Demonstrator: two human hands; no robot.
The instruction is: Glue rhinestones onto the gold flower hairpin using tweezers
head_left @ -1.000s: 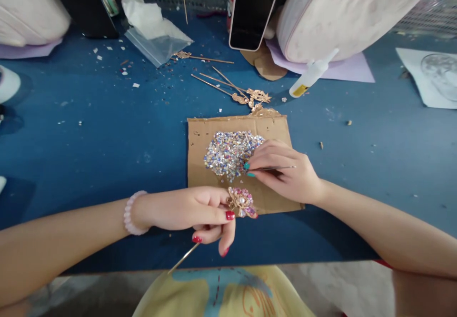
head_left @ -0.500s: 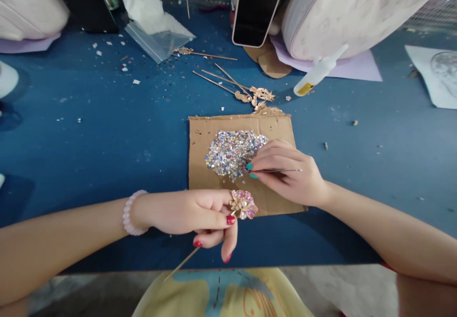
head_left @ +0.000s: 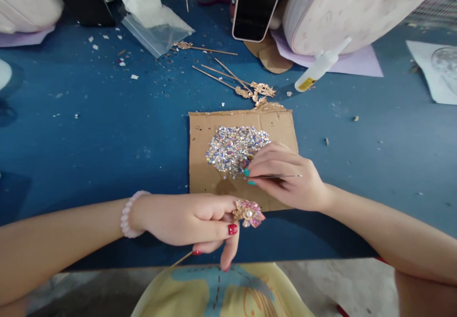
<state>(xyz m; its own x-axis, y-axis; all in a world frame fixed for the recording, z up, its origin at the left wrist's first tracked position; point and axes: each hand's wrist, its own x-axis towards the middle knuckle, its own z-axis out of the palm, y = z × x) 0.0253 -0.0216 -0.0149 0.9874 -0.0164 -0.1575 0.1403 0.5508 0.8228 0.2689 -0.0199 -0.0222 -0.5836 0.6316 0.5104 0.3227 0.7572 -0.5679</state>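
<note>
My left hand [head_left: 203,224] is closed on a gold hairpin [head_left: 249,213], whose flower head carries pink stones and a pearl-like centre. The pin's thin stem sticks out below the fingers toward the table's front edge. In my right hand [head_left: 289,176] is a pair of tweezers [head_left: 273,176], pinched between thumb and fingers. Their tips point left, at the lower edge of a pile of small shiny rhinestones [head_left: 232,148]. Whether a stone sits between the tips is too small to tell. The pile lies on a piece of cardboard [head_left: 200,179].
Behind the cardboard lie several gold hairpins [head_left: 262,89]. A glue bottle [head_left: 316,74] leans at the right, beside a pale rounded bag [head_left: 332,12]. A phone [head_left: 255,7] stands upright at the back. Left of it is a plastic bag [head_left: 157,34] with white tissue.
My left hand and the flower hairpin have moved slightly down and right. The tweezers have shifted slightly down, toward the pile's lower edge.
</note>
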